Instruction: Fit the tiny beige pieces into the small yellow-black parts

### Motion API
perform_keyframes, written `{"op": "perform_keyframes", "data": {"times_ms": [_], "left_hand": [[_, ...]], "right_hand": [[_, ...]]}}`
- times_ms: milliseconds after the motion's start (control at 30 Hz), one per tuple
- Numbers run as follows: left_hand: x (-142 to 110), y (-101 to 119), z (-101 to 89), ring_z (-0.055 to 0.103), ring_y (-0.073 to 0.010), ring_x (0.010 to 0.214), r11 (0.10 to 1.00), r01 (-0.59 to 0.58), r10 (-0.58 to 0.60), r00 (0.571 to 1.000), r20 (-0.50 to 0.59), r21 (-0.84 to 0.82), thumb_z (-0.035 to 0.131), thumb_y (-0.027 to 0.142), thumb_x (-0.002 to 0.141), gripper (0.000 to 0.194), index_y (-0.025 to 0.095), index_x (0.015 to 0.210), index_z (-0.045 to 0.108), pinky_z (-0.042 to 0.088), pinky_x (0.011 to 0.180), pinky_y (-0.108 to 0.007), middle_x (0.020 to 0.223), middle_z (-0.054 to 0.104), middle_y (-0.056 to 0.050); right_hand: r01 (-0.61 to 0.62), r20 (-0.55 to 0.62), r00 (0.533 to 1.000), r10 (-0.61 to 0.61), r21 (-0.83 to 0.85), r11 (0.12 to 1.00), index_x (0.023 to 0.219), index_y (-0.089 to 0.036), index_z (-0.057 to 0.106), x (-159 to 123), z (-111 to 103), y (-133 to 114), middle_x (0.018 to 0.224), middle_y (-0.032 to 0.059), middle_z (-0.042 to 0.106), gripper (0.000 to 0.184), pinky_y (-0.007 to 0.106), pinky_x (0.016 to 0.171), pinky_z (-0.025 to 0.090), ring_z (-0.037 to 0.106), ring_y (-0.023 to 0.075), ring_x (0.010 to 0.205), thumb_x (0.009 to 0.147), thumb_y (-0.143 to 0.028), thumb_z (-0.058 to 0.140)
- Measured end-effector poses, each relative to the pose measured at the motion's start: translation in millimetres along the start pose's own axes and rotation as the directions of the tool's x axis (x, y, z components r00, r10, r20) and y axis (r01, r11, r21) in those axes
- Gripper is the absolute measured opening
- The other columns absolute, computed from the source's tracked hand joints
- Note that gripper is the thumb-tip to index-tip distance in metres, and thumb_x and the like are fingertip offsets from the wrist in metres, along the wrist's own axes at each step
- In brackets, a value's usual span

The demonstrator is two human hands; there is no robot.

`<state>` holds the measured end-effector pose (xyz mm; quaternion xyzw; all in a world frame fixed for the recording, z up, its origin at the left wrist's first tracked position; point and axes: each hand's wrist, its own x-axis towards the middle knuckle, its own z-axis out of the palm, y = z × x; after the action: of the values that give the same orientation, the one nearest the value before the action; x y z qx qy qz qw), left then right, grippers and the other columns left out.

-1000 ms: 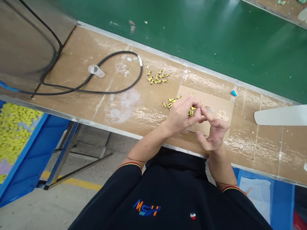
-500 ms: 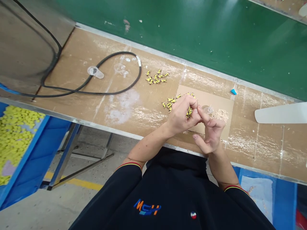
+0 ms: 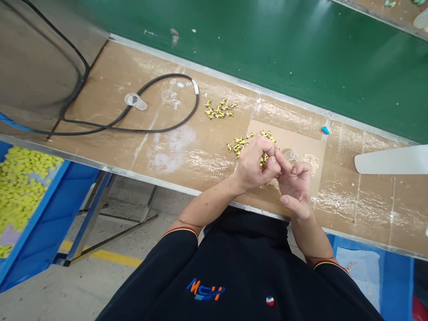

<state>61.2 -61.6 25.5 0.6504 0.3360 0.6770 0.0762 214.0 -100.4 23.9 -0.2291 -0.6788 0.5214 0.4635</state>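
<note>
The left hand's grip (image 3: 253, 163) is pinched in tight, thumb against curled forefinger, its tips meeting the right forefinger. Whatever sits in that pinch is hidden from where I stand, so I can't say if it has hold of anything. The right hand (image 3: 297, 186) is looser, thumb well away from its fingers, nothing visible in it.

The yellow-and-black pieces (image 3: 238, 141) lie by the left hand around the edge of the cardboard sheet (image 3: 301, 139), some just behind its fingers; another group sits farther off on the surface (image 3: 343, 178).

My worry is the fingertips: anything so small could slip out if the pinch eased, and be lost among those pieces. With the right thumb standing clear, I doubt that hand could catch it. Just beyond the right hand are a small clear cup (image 3: 289, 154) and pale bits (image 3: 313, 161); a careless knuckle might tip one or scatter the other.
</note>
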Motion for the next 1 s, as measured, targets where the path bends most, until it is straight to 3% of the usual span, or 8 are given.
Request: {"op": "perform_keyframes", "data": {"times_ms": [133, 333, 433, 567, 733, 867, 1000], "left_hand": [[-3.0, -0.3, 2.3, 0.051, -0.0126, 0.066, 0.998, 0.01, -0.011, 1.0, -0.014, -0.061, 0.049, 0.019, 0.095, 0.01, 0.024, 0.089, 0.043, 0.048, 0.065, -0.028, 0.073, 0.051, 0.004], [1.9, 1.6, -0.9, 0.06, -0.0117, 0.068, 0.997, -0.014, 0.008, 0.996, -0.085, -0.073, 0.059, 0.017, 0.092, 0.007, 0.022, 0.095, 0.055, 0.052, 0.065, -0.026, 0.076, 0.062, 0.002], [7.7, 1.3, -5.3, 0.064, -0.0111, 0.068, 0.998, -0.07, 0.07, 0.996, -0.061, 0.003, 0.063, 0.012, 0.088, 0.012, 0.022, 0.093, 0.058, 0.054, 0.066, -0.025, 0.075, 0.066, 0.003], [12.0, -3.1, -8.6, 0.062, -0.0112, 0.066, 0.983, -0.131, 0.133, 0.991, -0.013, 0.132, 0.062, 0.01, 0.084, 0.015, 0.022, 0.088, 0.056, 0.054, 0.065, -0.025, 0.07, 0.064, 0.005], [10.0, -9.9, -8.0, 0.054, -0.012, 0.065, 0.964, -0.133, 0.115, 0.989, 0.09, 0.231, 0.057, 0.008, 0.085, 0.017, 0.024, 0.086, 0.049, 0.049, 0.064, -0.025, 0.069, 0.059, 0.004], [7.9, -12.0, -6.7, 0.051, -0.0126, 0.065, 0.958, -0.13, 0.094, 0.985, 0.146, 0.257, 0.051, 0.009, 0.087, 0.017, 0.024, 0.086, 0.044, 0.046, 0.063, -0.026, 0.07, 0.054, 0.004], [6.8, -11.7, -5.7, 0.047, -0.0128, 0.065, 0.961, -0.127, 0.097, 0.986, 0.132, 0.244, 0.05, 0.009, 0.086, 0.018, 0.025, 0.084, 0.04, 0.044, 0.062, -0.025, 0.069, 0.05, 0.004]], "right_hand": [[-0.01, -0.041, 0.999, 0.011, 0.018, 1.0, 0.106, -0.034, 0.03, -0.3, -1.2, -0.1, 0.158, 0.0098, 0.059, 0.043, 0.054, 0.08, 0.064, 0.068, 0.0307, 0.122, 0.09, -0.052, 0.065], [-0.007, -0.049, 0.999, 0.009, 0.042, 0.999, 0.107, -0.035, 0.03, -1.4, -1.1, -0.9, 0.16, 0.0076, 0.057, 0.041, 0.053, 0.074, 0.064, 0.069, 0.0291, 0.115, 0.091, -0.049, 0.066], [0.029, -0.052, 0.998, -0.032, -0.058, 0.998, 0.106, -0.035, 0.029, -2.2, -2.9, 0.5, 0.161, 0.0079, 0.057, 0.039, 0.052, 0.073, 0.063, 0.069, 0.0293, 0.117, 0.093, -0.045, 0.064], [0.117, -0.013, 0.992, -0.122, -0.213, 0.97, 0.105, -0.034, 0.031, -0.7, -8.1, 4.9, 0.165, 0.0041, 0.052, 0.04, 0.05, 0.077, 0.061, 0.065, 0.0289, 0.125, 0.089, -0.027, 0.067], [0.211, 0.045, 0.977, -0.21, -0.38, 0.901, 0.106, -0.033, 0.033, 6.4, -13.7, 7.6, 0.166, 0.0045, 0.051, 0.047, 0.052, 0.077, 0.058, 0.065, 0.0276, 0.106, 0.082, -0.017, 0.069], [0.239, 0.077, 0.971, -0.228, -0.422, 0.874, 0.108, -0.034, 0.034, 9.2, -15.1, 6.9, 0.166, 0.0051, 0.051, 0.05, 0.052, 0.075, 0.058, 0.065, 0.0273, 0.104, 0.079, -0.014, 0.07], [0.209, 0.047, 0.977, -0.206, -0.366, 0.907, 0.11, -0.034, 0.036, 6.3, -12.5, 6.4, 0.163, 0.0041, 0.054, 0.05, 0.051, 0.075, 0.059, 0.066, 0.0272, 0.107, 0.079, -0.014, 0.07]]}}
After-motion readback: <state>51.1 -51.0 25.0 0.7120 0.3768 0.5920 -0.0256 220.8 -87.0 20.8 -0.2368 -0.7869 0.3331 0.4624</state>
